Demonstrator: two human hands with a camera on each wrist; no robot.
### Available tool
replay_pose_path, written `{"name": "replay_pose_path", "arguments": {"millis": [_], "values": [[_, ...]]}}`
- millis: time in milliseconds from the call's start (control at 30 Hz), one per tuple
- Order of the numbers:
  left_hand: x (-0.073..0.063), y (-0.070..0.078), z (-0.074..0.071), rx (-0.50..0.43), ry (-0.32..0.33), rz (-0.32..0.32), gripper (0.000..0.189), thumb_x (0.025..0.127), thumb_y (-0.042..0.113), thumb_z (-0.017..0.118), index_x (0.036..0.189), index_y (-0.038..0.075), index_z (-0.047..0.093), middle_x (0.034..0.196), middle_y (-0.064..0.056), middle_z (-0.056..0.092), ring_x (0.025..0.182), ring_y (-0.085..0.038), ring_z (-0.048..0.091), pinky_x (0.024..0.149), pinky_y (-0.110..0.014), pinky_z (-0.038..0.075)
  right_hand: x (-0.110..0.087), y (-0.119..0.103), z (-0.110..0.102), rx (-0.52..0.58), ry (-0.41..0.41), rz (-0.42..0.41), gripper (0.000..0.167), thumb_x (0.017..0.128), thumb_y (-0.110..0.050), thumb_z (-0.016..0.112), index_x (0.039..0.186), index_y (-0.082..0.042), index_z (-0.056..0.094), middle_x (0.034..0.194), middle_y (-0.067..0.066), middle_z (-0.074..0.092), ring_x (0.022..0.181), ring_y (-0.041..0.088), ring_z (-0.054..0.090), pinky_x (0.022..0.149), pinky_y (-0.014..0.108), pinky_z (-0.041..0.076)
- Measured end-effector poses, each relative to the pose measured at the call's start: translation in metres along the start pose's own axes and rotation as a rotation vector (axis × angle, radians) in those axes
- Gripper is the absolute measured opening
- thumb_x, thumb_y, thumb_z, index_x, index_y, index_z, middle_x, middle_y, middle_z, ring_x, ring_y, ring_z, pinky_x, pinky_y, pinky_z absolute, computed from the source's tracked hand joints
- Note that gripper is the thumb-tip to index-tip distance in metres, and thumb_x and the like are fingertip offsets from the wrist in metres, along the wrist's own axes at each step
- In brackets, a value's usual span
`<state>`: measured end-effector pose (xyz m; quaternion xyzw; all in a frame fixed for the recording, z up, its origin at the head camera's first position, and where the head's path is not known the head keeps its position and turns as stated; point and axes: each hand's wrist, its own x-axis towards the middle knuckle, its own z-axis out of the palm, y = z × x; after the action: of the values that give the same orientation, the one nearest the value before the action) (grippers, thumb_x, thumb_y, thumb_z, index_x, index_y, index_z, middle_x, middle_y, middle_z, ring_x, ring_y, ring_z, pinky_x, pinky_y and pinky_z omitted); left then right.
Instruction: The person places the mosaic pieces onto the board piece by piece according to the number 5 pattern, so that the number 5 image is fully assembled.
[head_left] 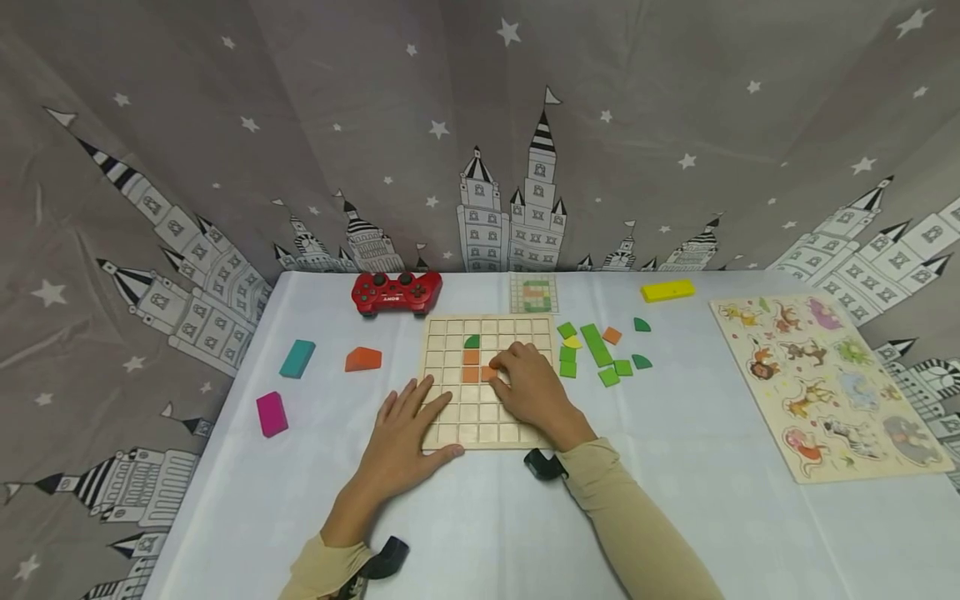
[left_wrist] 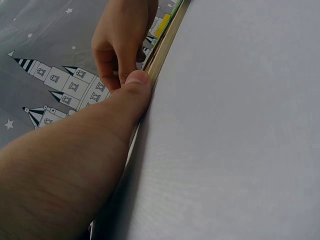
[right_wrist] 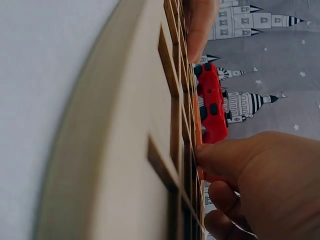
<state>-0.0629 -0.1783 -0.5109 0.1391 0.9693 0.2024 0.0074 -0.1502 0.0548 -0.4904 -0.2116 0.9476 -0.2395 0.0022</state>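
Observation:
A wooden grid board (head_left: 488,432) lies on the table in the head view. In its cells are a green quarter-circle tile (head_left: 472,342) and two orange square tiles, one above the other (head_left: 471,357). My right hand (head_left: 531,385) pinches another orange square tile (head_left: 488,374) at the cell beside the lower one, thumb and index finger at its edge. In the right wrist view, the thumb (right_wrist: 220,157) is right at the orange tile. My left hand (head_left: 401,437) rests with fingers spread over the board's lower left corner; its thumb (left_wrist: 137,82) lies along the board's edge.
Right of the board lie loose green, orange and yellow tiles (head_left: 597,345). A small pattern card (head_left: 534,293) and a red game controller (head_left: 396,293) sit behind it. Coloured blocks (head_left: 297,359) are at left, a yellow block (head_left: 667,290) and an animal puzzle board (head_left: 832,387) at right.

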Motion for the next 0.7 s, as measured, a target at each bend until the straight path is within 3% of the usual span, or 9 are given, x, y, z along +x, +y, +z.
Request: {"name": "replay_pose_path", "arguments": {"millis": [400,700], "values": [[0.001,-0.0018,0.0012,0.004,-0.002,0.0,0.084,0.084,0.065,0.07,0.154,0.023,0.047,0.168,-0.011,0.03,0.157,-0.038,0.022,0.127,-0.06,0.014,-0.0001,-0.0052,0.0002,0.049,0.015,0.037,0.021,0.097,-0.023,0.069,0.114,-0.011,0.074,0.103,0.005,0.066,0.095,0.023,0.057,0.083,0.038,0.051],[0.0002,0.0004,-0.0001,-0.008,0.008,0.007,0.083,0.084,0.064,0.071,0.153,0.022,0.048,0.167,-0.012,0.031,0.156,-0.038,0.023,0.126,-0.061,0.015,-0.0005,0.0017,-0.0048,0.101,-0.015,0.068,0.029,0.099,-0.029,0.066,0.121,-0.012,0.073,0.108,0.005,0.066,0.1,0.023,0.058,0.088,0.039,0.052]]}}
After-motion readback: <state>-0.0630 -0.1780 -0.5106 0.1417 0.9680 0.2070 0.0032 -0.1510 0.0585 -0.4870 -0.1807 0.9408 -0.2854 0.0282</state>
